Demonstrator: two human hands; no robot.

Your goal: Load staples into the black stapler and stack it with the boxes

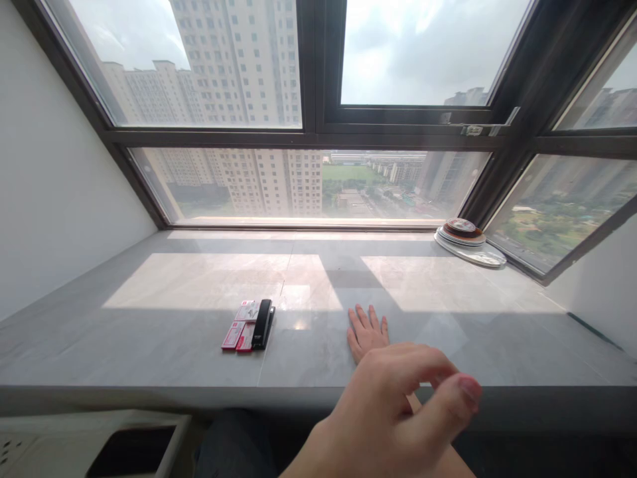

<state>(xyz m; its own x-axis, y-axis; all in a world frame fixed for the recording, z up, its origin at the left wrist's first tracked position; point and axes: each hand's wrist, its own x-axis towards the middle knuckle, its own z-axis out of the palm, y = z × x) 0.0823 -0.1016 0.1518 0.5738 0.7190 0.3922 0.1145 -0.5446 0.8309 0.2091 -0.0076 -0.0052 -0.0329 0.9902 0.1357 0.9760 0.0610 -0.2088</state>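
My left hand (pixel 398 405) is raised close to the camera at the lower right of centre, above the sill's front edge. Its fingers are curled and the thumb lies near the bent index finger; no object shows between them. Partly behind it, my right hand (pixel 371 335) lies flat on the grey stone sill (pixel 308 362), fingers spread, palm down, holding nothing. To the left of both hands, apart from them, a black stapler (pixel 261 325) lies beside several small red-and-white boxes (pixel 233 335), which look like staple boxes.
A stack of round plate-like pieces (pixel 470 251), with a brown one near the top, stands in the right corner by the window frame (pixel 308 139). White walls (pixel 64 179) bound the sill. Below its front edge at left is a pale piece with a dark opening (pixel 134 451).
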